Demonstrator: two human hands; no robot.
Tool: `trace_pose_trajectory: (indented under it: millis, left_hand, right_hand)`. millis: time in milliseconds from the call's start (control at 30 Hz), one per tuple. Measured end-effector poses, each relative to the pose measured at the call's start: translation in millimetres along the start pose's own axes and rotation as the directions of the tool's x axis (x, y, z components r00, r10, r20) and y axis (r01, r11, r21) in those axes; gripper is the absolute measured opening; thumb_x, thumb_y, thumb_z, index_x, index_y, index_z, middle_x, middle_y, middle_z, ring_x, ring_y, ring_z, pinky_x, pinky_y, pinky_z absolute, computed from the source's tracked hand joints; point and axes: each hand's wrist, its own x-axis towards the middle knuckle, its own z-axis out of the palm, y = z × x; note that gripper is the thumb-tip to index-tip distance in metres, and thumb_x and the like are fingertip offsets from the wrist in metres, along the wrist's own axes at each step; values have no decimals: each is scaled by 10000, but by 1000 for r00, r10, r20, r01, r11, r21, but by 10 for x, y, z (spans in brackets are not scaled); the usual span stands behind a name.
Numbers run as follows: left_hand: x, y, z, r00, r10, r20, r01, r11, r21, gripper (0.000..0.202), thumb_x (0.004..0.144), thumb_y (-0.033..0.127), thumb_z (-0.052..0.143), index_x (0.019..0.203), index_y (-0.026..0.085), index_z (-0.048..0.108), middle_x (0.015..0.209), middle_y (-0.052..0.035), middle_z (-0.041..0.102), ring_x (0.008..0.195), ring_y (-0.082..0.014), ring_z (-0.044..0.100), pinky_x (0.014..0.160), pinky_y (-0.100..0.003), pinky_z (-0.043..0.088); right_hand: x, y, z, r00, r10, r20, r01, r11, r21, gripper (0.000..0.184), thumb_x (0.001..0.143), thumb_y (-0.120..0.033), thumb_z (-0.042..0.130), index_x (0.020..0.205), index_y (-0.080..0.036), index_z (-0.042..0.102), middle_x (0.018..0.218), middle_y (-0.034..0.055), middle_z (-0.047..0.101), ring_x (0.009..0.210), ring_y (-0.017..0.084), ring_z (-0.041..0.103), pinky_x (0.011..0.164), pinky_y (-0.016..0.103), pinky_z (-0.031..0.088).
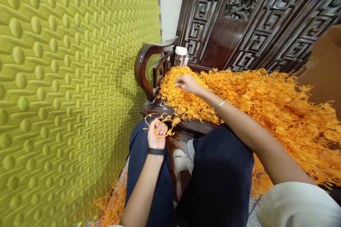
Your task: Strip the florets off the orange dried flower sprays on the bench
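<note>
My left hand (157,133), a dark band at its wrist, is closed around a few orange plastic strands (174,122). Their thin, branching ends stick out on both sides of the fist, over my left knee. Above a heap of small orange plastic pieces (183,104) on the seat is my right hand (187,83), with a thin bangle further up the forearm. Its fingers are curled together; whatever they may hold is too small or hidden. To the right lies a bigger pile of tangled orange plastic strands (266,103).
A dark carved wooden bench has a curved armrest (142,67) and a tall latticed back (223,39). By the armrest stands a clear jar with a white lid (181,51). Yellow textured padding (80,78) covers the left side. Loose orange strands (114,198) lie low at left; cardboard (325,64) is at right.
</note>
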Motion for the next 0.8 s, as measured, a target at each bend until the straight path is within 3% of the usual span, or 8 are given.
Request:
trace_pose_trajectory:
  millis: [200,333,433,500,567,667,733,800]
  left_hand:
    - [-16,-10,-81,999,50,16,-50,998,30,355,873,246,449,535,171,372,357,79,223,336,-52,264,388,-177,252]
    - [-7,-2,-72,998,46,52,-47,999,21,344,863,235,439,528,169,392,348,73,229,342,-58,267,390,-185,255]
    - [-27,9,-68,997,40,69,-42,999,24,344,857,224,432,518,167,400,344,68,230,344,-60,266,391,-188,257]
    - [-42,20,-67,996,45,83,-47,999,23,347,851,233,442,514,171,390,348,67,222,347,-62,270,395,-190,267]
    - [-53,33,-66,993,60,103,-62,998,19,350,843,242,458,510,176,376,352,66,211,353,-66,275,398,-192,274]
    - [-64,47,-65,985,100,141,-102,995,8,345,833,244,470,508,177,379,359,62,208,364,-71,282,401,-197,280]
    - [-67,50,-65,979,124,162,-126,992,3,338,831,247,471,510,174,396,363,60,210,367,-69,280,402,-197,278]
    - [-67,50,-64,974,139,177,-140,990,-6,330,833,248,470,517,170,416,368,57,213,371,-66,280,403,-195,276]
  right_hand:
    - [-85,515,-293,939,25,-344,-82,985,-151,269,827,-236,439,935,-130,661,910,125,622,868,240,555,825,383,419]
    - [-184,798,-248,923,88,-374,-210,931,-298,491,796,-201,457,1279,-114,474,1221,186,477,1139,323,429,966,491,333]
    - [-257,819,-282,940,84,-331,-196,926,-322,556,778,-202,502,1325,-145,422,1366,171,344,1251,346,316,1008,534,272]
    - [-293,706,-318,978,41,-206,-91,967,-239,447,803,-222,491,1248,-173,504,1322,144,415,1227,308,365,998,510,302]
    - [-318,515,-315,998,-19,62,24,996,-84,346,826,-264,494,1151,-178,575,1193,116,533,1119,250,475,959,441,365]
    - [-333,201,-196,868,-100,487,91,995,42,309,761,-323,620,1026,-163,631,1065,83,604,993,202,537,903,346,403]
    - [-331,51,-68,788,-78,611,119,993,-27,288,694,-339,696,905,-147,655,979,78,622,967,208,530,877,327,401]
    - [-321,-19,48,768,-49,638,153,982,-109,261,657,-340,731,810,-141,657,913,73,623,967,218,513,870,324,385]
